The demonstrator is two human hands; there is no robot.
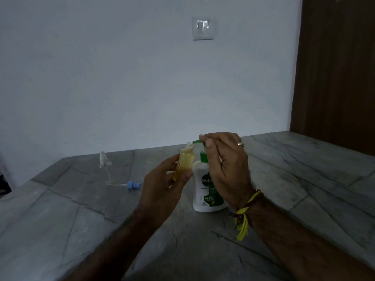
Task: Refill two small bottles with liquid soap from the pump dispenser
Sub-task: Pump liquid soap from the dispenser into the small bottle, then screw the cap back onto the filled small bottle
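Observation:
My left hand [162, 183] grips a small clear bottle [185, 160] holding yellowish liquid, tilted, with its open neck right under the green spout of the pump dispenser [205, 191]. The dispenser is white with a green label and stands on the grey stone table [81, 220]. My right hand [225, 161] rests on top of the green pump head, fingers curled over it. Only this one small bottle is visible.
A clear spray cap with its dip tube [103, 160] and a blue spray cap [133, 184] lie on the table to the left. A white wall with a light switch [203, 27] is behind; a brown door [334, 74] stands at the right.

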